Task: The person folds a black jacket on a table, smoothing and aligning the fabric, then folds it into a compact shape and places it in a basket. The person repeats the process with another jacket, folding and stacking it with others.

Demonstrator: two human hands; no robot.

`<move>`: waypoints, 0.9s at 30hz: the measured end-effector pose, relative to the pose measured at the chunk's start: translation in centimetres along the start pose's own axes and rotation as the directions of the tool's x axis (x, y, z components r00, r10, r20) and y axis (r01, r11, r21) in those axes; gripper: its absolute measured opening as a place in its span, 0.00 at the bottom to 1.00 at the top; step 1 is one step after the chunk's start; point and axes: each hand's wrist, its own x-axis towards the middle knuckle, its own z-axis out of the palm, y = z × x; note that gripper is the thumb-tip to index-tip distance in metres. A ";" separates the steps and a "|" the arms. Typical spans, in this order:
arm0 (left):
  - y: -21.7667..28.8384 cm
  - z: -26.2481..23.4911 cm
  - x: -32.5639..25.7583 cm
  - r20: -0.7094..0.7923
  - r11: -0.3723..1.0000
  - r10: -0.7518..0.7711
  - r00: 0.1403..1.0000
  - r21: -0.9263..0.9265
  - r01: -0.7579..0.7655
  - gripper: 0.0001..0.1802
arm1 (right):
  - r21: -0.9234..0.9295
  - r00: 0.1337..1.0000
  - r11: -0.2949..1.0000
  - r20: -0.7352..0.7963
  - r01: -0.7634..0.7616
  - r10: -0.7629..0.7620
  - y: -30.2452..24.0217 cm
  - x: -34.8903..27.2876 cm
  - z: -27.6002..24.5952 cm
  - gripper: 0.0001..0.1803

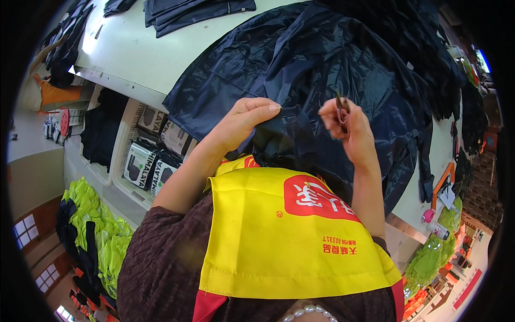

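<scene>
Bead necklace (309,308); red-lettered yellow apron (257,231); left hand (247,120) pinching navy garment (370,86); right hand (353,127) gripping thin tool (338,100).

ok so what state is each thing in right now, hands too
left hand: pinching the navy garment's edge
right hand: curled around the small dark tool
small dark tool: held, open or closed unclear
navy garment: spread out, wrinkled
dark garment stack: folded
white basket: holding packages
yellow apron: worn
</scene>
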 end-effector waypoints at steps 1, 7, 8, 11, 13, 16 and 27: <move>0.0 0.0 -0.1 -0.004 0.999 -0.008 1.000 -0.039 0.008 0.10 | -0.184 0.994 0.983 -0.110 0.000 -0.020 0.4 -0.1 -0.1 0.17; 0.0 0.5 0.3 0.011 0.995 -0.038 0.999 -0.096 0.038 0.10 | -0.795 0.951 0.566 0.044 0.218 -0.305 2.0 -0.9 -0.2 0.15; 0.0 0.5 0.2 0.007 0.994 -0.047 0.999 -0.096 0.048 0.10 | -0.814 0.940 0.520 0.091 0.261 -0.329 2.2 -0.8 0.0 0.15; 0.0 0.6 0.1 0.002 0.993 -0.068 0.998 -0.099 0.068 0.10 | -0.829 0.921 0.474 0.118 0.297 -0.371 2.6 -0.3 0.2 0.16; 0.0 0.6 0.1 0.003 0.992 -0.069 0.998 -0.105 0.069 0.11 | -0.832 0.919 0.463 0.133 0.307 -0.372 2.6 -0.2 0.2 0.16; -0.2 0.7 0.2 0.000 0.988 -0.084 0.996 -0.131 0.083 0.11 | -0.816 0.922 0.484 0.144 0.317 -0.360 2.6 0.0 0.4 0.16; -0.6 0.7 0.2 0.024 0.994 -0.083 0.996 -0.065 0.084 0.12 | -0.769 0.911 0.524 0.182 0.367 -0.371 2.6 -0.1 0.9 0.14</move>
